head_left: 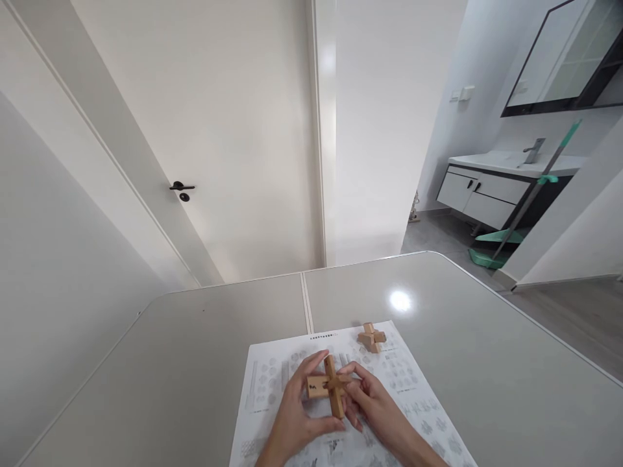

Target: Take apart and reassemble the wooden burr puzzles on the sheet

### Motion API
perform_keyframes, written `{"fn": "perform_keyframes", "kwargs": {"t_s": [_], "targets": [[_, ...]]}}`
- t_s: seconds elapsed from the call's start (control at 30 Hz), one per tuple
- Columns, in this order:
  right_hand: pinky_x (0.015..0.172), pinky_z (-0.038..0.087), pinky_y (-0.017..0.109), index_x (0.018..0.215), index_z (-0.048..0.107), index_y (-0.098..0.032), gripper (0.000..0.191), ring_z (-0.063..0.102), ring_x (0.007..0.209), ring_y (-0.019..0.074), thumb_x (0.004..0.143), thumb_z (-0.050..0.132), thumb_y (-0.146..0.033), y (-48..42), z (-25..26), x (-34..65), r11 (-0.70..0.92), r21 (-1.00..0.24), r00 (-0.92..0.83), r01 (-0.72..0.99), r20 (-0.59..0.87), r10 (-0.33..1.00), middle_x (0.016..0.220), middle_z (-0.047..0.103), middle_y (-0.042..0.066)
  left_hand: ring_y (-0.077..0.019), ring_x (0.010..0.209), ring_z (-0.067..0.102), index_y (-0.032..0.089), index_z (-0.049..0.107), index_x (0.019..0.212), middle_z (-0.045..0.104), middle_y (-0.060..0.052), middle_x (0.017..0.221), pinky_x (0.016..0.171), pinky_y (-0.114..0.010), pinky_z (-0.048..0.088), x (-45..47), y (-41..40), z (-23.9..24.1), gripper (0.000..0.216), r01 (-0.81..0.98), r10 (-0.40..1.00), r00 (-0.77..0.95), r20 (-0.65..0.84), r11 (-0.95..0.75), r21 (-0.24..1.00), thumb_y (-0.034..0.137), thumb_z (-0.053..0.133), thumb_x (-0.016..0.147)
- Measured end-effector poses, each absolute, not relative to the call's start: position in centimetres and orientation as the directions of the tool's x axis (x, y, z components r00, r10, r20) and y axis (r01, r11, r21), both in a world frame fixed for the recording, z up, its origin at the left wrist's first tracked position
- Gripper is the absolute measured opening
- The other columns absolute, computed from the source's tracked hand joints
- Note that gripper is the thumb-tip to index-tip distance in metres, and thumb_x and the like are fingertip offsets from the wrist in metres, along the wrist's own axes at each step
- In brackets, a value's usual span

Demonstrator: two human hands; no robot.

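Two hands hold a wooden cross puzzle above a printed sheet on the desk.

The person's left hand (294, 415) and right hand (374, 405) both close around a light brown wooden interlocking cross-shaped puzzle (331, 386), held just above the white printed instruction sheet (413, 383), so the diagrams stay readable below it. The left hand's thumb presses under the upright bar while its fingers curl over the top, which steadies the piece; the right hand's fingertips pinch the side arm. A second, smaller wooden cross-shaped puzzle piece (372, 337) lies apart at the sheet's far edge, near but out of the way. The sheet rests on the pale grey desk (195, 363).
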State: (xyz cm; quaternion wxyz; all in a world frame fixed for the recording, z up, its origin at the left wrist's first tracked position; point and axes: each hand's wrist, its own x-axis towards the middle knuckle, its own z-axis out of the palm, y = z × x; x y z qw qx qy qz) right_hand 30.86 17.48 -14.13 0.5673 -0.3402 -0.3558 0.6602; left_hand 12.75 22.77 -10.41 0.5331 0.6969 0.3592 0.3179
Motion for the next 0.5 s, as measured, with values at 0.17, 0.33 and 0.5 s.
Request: {"fn": "perform_keyframes", "kwargs": {"t_s": [0.17, 0.33, 0.5], "targets": [[0.045, 0.031, 0.019, 0.103, 0.053, -0.020, 0.037, 0.046, 0.042, 0.0073, 0.094, 0.069, -0.052, 17.33, -13.79, 31.26, -0.173, -0.751, -0.182, -0.638, -0.072, 0.981, 0.054, 0.061, -0.005, -0.0216, 0.081, 0.065, 0.020, 0.070, 0.110, 0.074, -0.007, 0.092, 0.079, -0.032, 0.052, 13.32, 22.65, -10.52, 0.051, 0.105, 0.828, 0.553, 0.097, -0.185, 0.977, 0.060, 0.077, 0.080], [0.045, 0.034, 0.020, 0.105, 0.058, -0.018, 0.036, 0.054, 0.044, 0.0085, 0.092, 0.073, -0.048, 17.32, -13.23, 31.64, -0.236, -0.706, -0.212, -0.668, -0.123, 0.969, 0.066, 0.068, -0.001, -0.0200, 0.077, 0.062, 0.018, 0.068, 0.105, 0.073, -0.006, 0.088, 0.075, -0.030, 0.050, 13.48, 22.42, -10.37, 0.053, 0.100, 0.848, 0.522, 0.095, -0.172, 0.980, 0.063, 0.076, 0.079], [0.043, 0.031, 0.018, 0.098, 0.058, -0.017, 0.034, 0.050, 0.042, 0.0056, 0.093, 0.072, -0.047, 17.28, -13.53, 30.92, -0.267, -0.676, -0.253, -0.687, -0.122, 0.960, 0.069, 0.069, 0.001, -0.0192, 0.074, 0.062, 0.018, 0.068, 0.095, 0.071, -0.005, 0.084, 0.069, -0.027, 0.050, 13.26, 22.20, -10.77, 0.055, 0.048, 0.887, 0.451, 0.103, -0.139, 0.989, 0.067, 0.077, 0.073]]}}
